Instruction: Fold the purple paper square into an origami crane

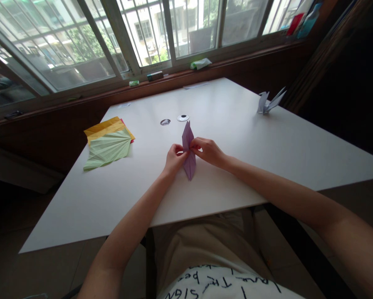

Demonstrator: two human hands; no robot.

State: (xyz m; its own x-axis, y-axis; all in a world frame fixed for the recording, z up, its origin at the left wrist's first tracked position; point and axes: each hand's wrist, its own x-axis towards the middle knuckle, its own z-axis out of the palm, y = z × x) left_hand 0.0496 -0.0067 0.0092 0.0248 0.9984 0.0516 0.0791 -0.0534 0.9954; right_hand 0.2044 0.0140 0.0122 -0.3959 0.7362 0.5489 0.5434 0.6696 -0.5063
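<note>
The right hand (208,151) and the left hand (174,159) meet over the middle of the white table (267,145), each with fingers drawn together and pinching the purple folded paper (188,146) from its own side. The table is the largest thing here: a smooth, matt white slab with square corners, set below a wide barred window (111,37).

To the left on the tabletop lies a stack of paper sheets (109,144), well apart from the hands: a pale green sheet creased in a fan of radiating lines on top, yellow beneath, a red edge peeking out.

The purple paper is a long, narrow diamond with sharp points at both ends, standing up between the two hands; its upper tip rises beyond the fingers, its lower tip points back toward the person.

Near the far right corner stands a white paper crane (269,102), angular, wings raised.

Just beyond the purple tip sit two small round discs (183,118), one white, one darker.
</note>
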